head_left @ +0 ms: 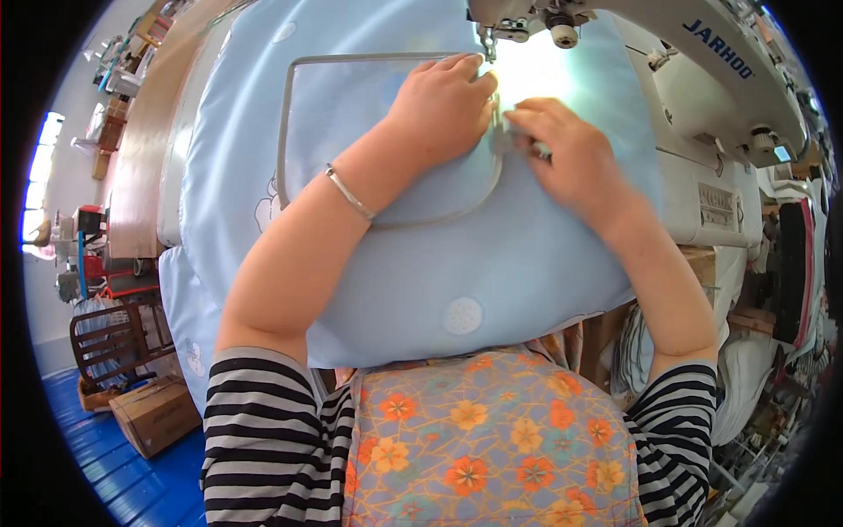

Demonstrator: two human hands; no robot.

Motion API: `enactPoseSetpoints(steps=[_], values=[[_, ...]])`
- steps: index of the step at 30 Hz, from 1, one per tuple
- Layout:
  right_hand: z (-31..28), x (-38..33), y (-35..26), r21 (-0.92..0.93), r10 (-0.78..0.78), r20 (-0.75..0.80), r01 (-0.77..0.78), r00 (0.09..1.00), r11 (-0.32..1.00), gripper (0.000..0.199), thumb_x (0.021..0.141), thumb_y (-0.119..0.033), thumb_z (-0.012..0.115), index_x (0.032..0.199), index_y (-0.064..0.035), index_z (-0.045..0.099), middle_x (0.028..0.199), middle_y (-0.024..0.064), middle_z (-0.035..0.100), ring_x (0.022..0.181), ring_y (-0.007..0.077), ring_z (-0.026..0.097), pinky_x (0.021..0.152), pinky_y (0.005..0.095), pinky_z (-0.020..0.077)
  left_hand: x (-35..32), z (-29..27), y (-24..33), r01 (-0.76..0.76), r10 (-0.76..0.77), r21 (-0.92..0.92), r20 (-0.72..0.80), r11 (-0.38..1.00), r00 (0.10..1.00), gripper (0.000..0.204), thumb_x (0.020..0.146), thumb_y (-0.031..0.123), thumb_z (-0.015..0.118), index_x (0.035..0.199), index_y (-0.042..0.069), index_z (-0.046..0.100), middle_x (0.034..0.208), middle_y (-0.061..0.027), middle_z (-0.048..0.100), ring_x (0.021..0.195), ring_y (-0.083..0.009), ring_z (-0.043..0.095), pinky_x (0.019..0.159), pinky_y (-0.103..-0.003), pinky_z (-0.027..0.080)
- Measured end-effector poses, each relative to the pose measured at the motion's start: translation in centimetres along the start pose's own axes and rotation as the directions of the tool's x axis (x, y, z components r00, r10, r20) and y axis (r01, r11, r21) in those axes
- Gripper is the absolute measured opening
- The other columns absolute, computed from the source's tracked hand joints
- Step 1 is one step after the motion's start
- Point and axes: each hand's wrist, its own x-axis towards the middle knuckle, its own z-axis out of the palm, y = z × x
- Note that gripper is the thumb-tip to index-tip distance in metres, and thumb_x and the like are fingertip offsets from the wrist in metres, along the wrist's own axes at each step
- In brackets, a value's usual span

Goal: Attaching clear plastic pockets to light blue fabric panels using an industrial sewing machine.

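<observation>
A light blue cloth (386, 299) with pale printed patches spreads under the sewing machine's needle and presser foot (489, 44). On it lies a see-through panel (342, 114) edged with grey binding (283, 132), its lower right corner rounded. My left hand (443, 110) rests on the panel, fingers bent together at the binding beside the presser foot. My right hand (566, 154), partly smeared by motion, is closed at the panel's right edge. Something small shows between its fingers, too blurred to name. The lamp's glare washes out the cloth behind the right hand.
The white sewing machine arm (711, 53) reaches over the cloth from the upper right. A wooden table (140, 132) stands left, with a brown chair (110, 347) and a cardboard box (156, 415) on the blue floor. Folded fabrics (795, 272) are piled at right.
</observation>
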Motion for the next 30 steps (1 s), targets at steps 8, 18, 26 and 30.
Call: enactPoseSetpoints(steps=[8, 18, 26, 30], values=[[0.9, -0.8, -1.9, -0.187, -0.153, 0.11, 0.171, 0.982, 0.967, 0.039, 0.067, 0.005, 0.065, 0.104, -0.0058, 0.067, 0.111, 0.005, 0.066, 0.083, 0.023, 0.068, 0.07, 0.0328, 0.0561, -1.1, -0.6, -0.4, -0.007, 0.007, 0.05, -0.005, 0.999, 1.0, 0.035, 0.09, 0.023, 0.055, 0.12, 0.007, 0.062, 0.125, -0.0163, 0.06, 0.12, -0.0308, 0.054, 0.1, -0.042, 0.042], [2.0, -0.2, -0.8, -0.175, -0.19, -0.011, 0.185, 0.982, 0.967, 0.038, 0.067, 0.006, 0.067, 0.103, -0.0057, 0.067, 0.112, 0.0045, 0.068, 0.081, 0.0203, 0.069, 0.068, 0.03, 0.0567, -16.9, -12.2, -4.3, 0.551, -0.553, -0.046, -0.068, 0.833, 0.83, 0.037, 0.088, 0.012, 0.062, 0.123, 0.002, 0.06, 0.133, -0.0165, 0.055, 0.124, -0.0324, 0.051, 0.103, -0.039, 0.041], [2.0, 0.1, -0.6, -0.196, -0.209, -0.036, 0.198, 0.977, 0.96, 0.038, 0.067, 0.006, 0.069, 0.103, -0.0062, 0.067, 0.112, 0.0041, 0.068, 0.076, 0.0174, 0.069, 0.067, 0.0281, 0.0568, -27.8, -16.1, -7.6, 0.799, -0.749, 0.197, -0.279, 0.568, 0.601, 0.043, 0.095, 0.025, 0.055, 0.129, -0.001, 0.054, 0.137, -0.0205, 0.051, 0.126, -0.0336, 0.049, 0.106, -0.039, 0.037], [2.0, -0.9, -1.7, -0.187, -0.167, 0.001, 0.164, 0.986, 0.969, 0.035, 0.07, 0.004, 0.07, 0.103, -0.0068, 0.067, 0.111, 0.0038, 0.068, 0.074, 0.016, 0.068, 0.067, 0.0275, 0.0565, -31.0, -16.3, -10.6, 0.946, -0.9, 0.016, -0.304, 0.323, 0.312, 0.055, 0.094, 0.035, 0.056, 0.135, -0.001, 0.048, 0.138, -0.0241, 0.048, 0.127, -0.0353, 0.047, 0.107, -0.039, 0.036]])
